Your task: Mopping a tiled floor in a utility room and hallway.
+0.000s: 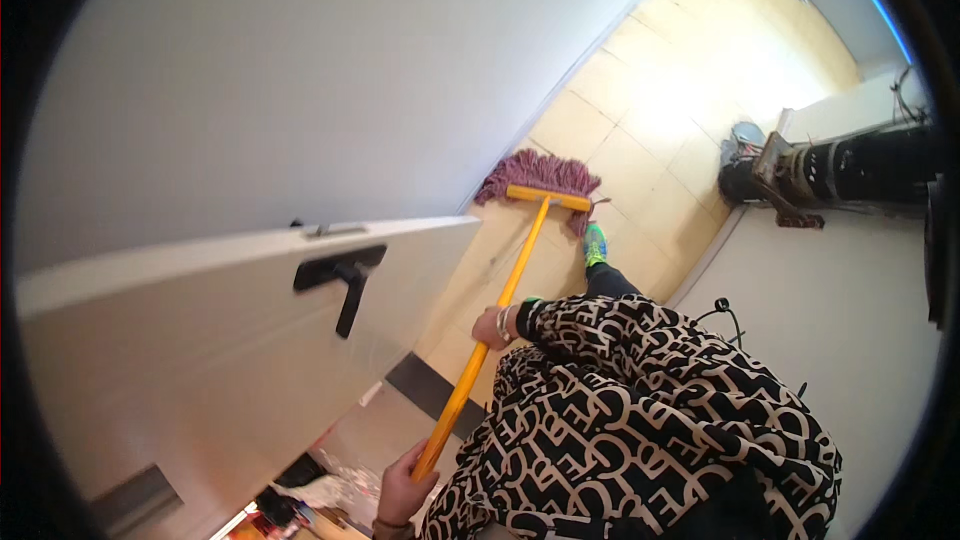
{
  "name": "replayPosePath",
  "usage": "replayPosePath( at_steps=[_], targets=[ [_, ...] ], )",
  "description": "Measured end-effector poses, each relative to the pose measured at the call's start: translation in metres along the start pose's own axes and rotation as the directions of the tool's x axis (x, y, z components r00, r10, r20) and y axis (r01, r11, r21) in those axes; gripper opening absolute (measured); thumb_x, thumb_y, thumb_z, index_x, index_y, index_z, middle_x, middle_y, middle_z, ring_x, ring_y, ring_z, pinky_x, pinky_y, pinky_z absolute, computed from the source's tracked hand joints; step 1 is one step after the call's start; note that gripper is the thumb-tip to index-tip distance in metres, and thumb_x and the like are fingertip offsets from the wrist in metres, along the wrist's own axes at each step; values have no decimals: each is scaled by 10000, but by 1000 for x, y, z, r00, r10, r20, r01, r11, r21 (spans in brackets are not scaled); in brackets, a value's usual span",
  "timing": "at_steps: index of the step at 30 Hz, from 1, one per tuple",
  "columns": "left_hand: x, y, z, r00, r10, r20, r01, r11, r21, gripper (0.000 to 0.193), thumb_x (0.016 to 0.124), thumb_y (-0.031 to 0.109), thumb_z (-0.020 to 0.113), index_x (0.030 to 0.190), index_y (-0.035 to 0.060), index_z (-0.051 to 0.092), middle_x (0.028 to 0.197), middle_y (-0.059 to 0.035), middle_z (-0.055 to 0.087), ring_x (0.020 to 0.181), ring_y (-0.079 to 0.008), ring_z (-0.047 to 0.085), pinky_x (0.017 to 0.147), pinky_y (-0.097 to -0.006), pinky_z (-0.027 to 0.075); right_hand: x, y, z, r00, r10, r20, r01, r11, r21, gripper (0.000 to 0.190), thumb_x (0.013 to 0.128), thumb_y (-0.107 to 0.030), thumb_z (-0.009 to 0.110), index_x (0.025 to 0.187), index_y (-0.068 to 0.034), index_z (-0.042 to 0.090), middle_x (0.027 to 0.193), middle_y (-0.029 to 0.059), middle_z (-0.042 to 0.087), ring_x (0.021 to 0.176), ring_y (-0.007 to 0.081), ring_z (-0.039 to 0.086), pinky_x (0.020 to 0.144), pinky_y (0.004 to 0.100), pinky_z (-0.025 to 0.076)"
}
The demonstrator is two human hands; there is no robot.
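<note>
A yellow-orange mop pole [472, 367] slants across the view, and both of my hands grip it. My left hand [405, 481] is closed around its upper end at the bottom of the view. Farther down the pole, my right hand [495, 327] is wrapped around it, with bracelets on the wrist. The pole joins a yellow crossbar [549, 198] that carries purple mop strands [540, 171]. These strands lie spread on the tiled floor [577, 124], by the base of the grey wall-like panel [262, 90]. My green and blue shoe [595, 244] is close to the strands.
A white door [225, 345] with a black lever handle [341, 277] stands at left. At right, a black pipe [847, 169] with a rusty bracket [772, 165] runs along a pale wall [825, 300]. A dark threshold strip [435, 390] crosses the floor near the door.
</note>
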State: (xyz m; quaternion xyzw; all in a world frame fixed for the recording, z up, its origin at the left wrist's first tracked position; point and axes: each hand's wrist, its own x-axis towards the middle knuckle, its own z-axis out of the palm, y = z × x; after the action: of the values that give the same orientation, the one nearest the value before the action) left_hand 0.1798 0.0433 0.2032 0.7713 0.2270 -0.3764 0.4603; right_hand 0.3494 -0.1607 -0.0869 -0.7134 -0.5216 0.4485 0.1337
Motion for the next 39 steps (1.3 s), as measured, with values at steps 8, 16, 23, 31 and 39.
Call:
replayPosePath(
  at_steps=[8, 16, 23, 31, 39],
  targets=[
    [134, 36, 53, 958, 288, 2, -286, 951, 116, 561, 739, 112, 638, 1268, -12, 497, 1055, -247, 628, 981, -282, 644, 825, -330, 496, -32, 141, -23, 818, 337, -466, -383, 924, -5, 152, 700, -151, 654, 844, -104, 656, 838, 108, 663, 864, 294, 644, 790, 397, 509],
    [221, 108, 105, 869, 495, -10, -477, 843, 250, 629, 722, 99, 585, 1332, 35, 445, 933, -287, 619, 845, -414, 621, 752, -422, 503, -102, 189, -86, 562, 620, -548, -649, 741, 172, 289, 776, -124, 647, 1058, -103, 588, 1237, 75, 533, 1295, 241, 399, 914, 416, 480],
    [222, 71, 111, 883, 461, 86, -469, 860, 201, 625, 730, 80, 572, 1337, 19, 436, 1051, -286, 604, 969, -381, 613, 825, -388, 487, -92, 188, -27, 563, 676, -476, -715, 687, 129, 302, 779, -156, 657, 1070, -100, 603, 1170, 68, 572, 1198, 235, 474, 878, 379, 509],
    [169, 14, 49, 935, 323, 147, -338, 937, 90, 583, 722, 47, 567, 1300, 74, 503, 1092, -240, 607, 1006, -328, 610, 862, -369, 471, -59, 96, -2, 736, 636, -233, -653, 758, 8, 202, 755, -235, 663, 928, -140, 706, 948, 68, 679, 949, 247, 624, 753, 372, 507],
    [49, 30, -8, 968, 222, 116, -250, 833, 493, 557, 691, 53, 603, 1231, 187, 584, 834, -173, 603, 770, -348, 592, 694, -414, 488, -40, -14, 29, 951, 310, 12, -307, 936, 174, 235, 722, -244, 646, 883, -82, 703, 898, 130, 682, 854, 305, 662, 718, 424, 523]
  ],
)
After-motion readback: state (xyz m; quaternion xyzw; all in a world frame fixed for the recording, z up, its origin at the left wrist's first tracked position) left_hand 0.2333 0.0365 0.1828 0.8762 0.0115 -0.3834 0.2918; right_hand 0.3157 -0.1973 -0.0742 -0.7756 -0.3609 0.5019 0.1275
